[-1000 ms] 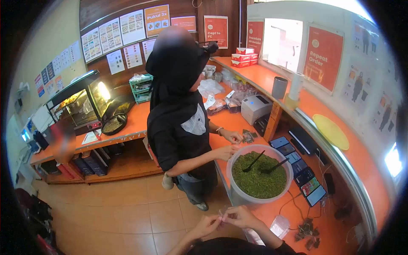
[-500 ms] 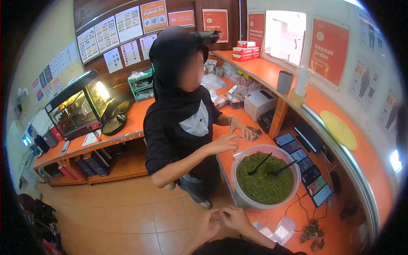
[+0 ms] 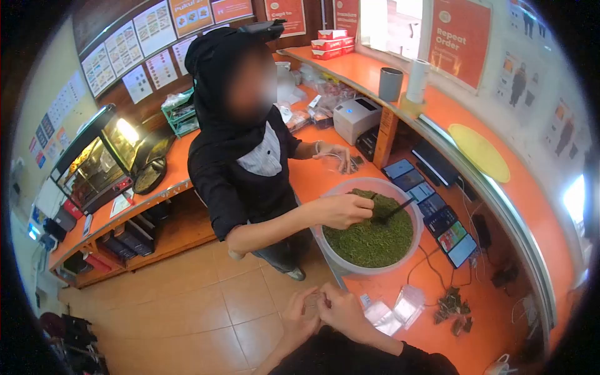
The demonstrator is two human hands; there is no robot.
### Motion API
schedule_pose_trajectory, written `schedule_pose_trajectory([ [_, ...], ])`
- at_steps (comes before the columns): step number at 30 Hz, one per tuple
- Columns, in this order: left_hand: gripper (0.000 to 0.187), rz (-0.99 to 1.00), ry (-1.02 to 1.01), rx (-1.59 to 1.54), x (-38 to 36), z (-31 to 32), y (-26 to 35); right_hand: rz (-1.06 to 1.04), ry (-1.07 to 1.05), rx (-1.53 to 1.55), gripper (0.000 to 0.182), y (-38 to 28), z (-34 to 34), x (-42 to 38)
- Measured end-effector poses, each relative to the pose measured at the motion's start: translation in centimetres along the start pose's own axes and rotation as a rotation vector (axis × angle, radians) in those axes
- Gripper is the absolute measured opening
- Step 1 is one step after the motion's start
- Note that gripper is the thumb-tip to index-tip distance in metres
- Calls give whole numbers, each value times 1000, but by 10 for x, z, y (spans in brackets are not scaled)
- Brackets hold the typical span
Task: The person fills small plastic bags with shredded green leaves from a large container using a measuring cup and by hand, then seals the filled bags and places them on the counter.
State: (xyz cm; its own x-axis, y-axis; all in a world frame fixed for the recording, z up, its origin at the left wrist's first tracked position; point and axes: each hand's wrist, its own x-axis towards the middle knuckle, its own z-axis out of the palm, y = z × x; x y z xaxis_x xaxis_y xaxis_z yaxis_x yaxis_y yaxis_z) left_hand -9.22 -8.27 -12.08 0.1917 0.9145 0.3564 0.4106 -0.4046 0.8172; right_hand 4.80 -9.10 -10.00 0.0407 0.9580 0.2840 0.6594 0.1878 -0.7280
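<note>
At the bottom centre, my left hand [image 3: 301, 314] and my right hand [image 3: 340, 307] meet in front of my body. The fingers of both are curled around something small and clear that I cannot make out. Just right of my right hand, clear plastic bags [image 3: 407, 302] lie on the orange counter. Small filled packets [image 3: 452, 307] form a pile farther right. Beyond my hands stands a large clear tub of chopped green herbs [image 3: 369, 247]. A black spoon [image 3: 399, 211] sticks out of it.
A co-worker [image 3: 250, 150] stands at the left of the tub, one hand over the herbs, the other holding a clear bag. Several phones [image 3: 431, 205] line the counter on the right. Behind are a label printer [image 3: 357, 119], a grey cup [image 3: 390, 84] and a yellow tray [image 3: 479, 152].
The co-worker's near hand has moved from beside the tub to a spoon over the herbs. My hands stay together. The view has shifted, so the tub sits farther left and higher.
</note>
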Motion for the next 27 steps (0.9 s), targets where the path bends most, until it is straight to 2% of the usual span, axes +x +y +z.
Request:
schedule_pose_trajectory([
  [3,55,-38,-39,-54,0,2,-3,-53,83,-68,10,-11,-22,3],
  [5,54,-43,-41,-99,5,9,-2,-320,342,-180,8,-10,-60,14],
  [7,51,-244,34,-470,5,17,1,-145,331,-378,11,-5,-112,31],
  [8,50,-312,61,-598,6,21,0,-199,409,-597,12,-2,-134,53],
  [9,52,-371,-17,-563,4,21,-7,-251,477,-817,14,2,-153,74],
  [11,54,-431,-102,-526,-1,22,-10,-472,348,-862,15,39,-172,103],
  [12,56,-405,-112,-553,1,22,-10,-474,354,-866,15,60,-172,108],
  [14,57,-370,-114,-580,7,20,-11,-472,56,-1011,17,88,-173,121],
  [18,54,-357,-55,-697,12,13,-18,-475,1,-1052,17,81,-189,130],
  [20,54,-357,-43,-729,13,8,-20,-449,92,-1080,15,62,-209,132],
  [23,53,-363,-122,-736,20,0,-16,-472,105,-981,11,39,-235,129],
  [25,52,-300,-155,-756,30,-2,-8,-446,56,-979,11,43,-232,125],
  [27,52,-269,-166,-741,39,-2,8,-481,-108,-825,10,58,-204,119],
])
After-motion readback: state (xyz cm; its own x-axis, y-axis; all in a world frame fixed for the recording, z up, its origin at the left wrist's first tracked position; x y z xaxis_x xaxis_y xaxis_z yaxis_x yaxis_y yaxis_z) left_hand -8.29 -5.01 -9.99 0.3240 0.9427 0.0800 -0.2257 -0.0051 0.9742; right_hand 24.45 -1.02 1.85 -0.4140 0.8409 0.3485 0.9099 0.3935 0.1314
